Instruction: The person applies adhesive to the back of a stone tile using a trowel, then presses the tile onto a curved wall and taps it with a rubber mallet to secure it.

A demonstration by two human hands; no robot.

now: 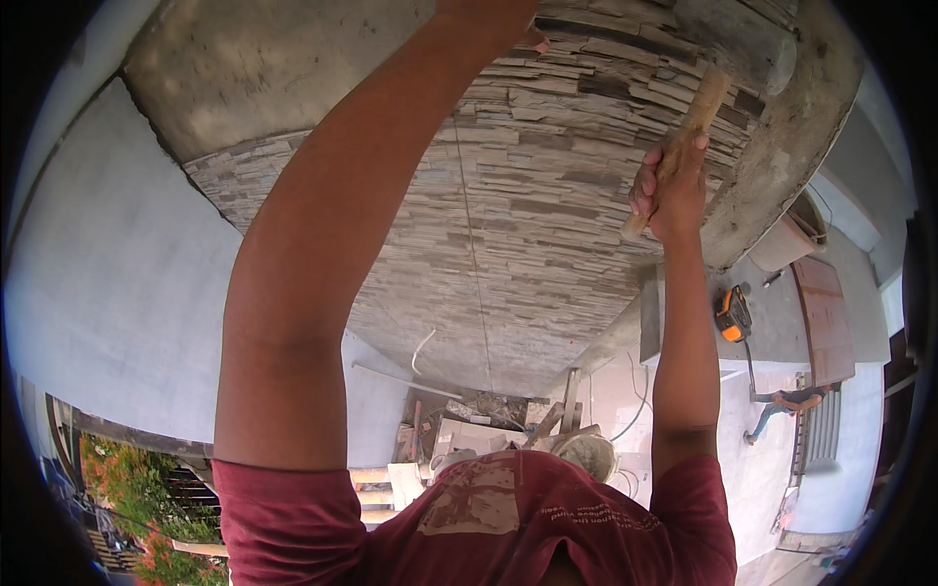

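Both my arms are raised toward a wall covered with split-stone cladding [537, 210] in grey and beige strips. My right hand [676, 193] is closed around a short wooden batten [708, 96], which slants upward across the stone face. My left hand [508, 18] reaches the upper edge of the picture by the top of the cladding. Most of it is cut off; only a fingertip shows against the stone, so its grip is hidden. A bare cement strip [782, 146] borders the cladding on the right, and more rough cement [264, 73] lies at upper left.
On a grey ledge at right are an orange and black tool [733, 314], a bucket [787, 239] and a brown board [824, 317]. Another person [787, 401] is farther off. Below are a round tub [587, 453], planks [570, 398] and rubble. Plants [117, 483] stand lower left.
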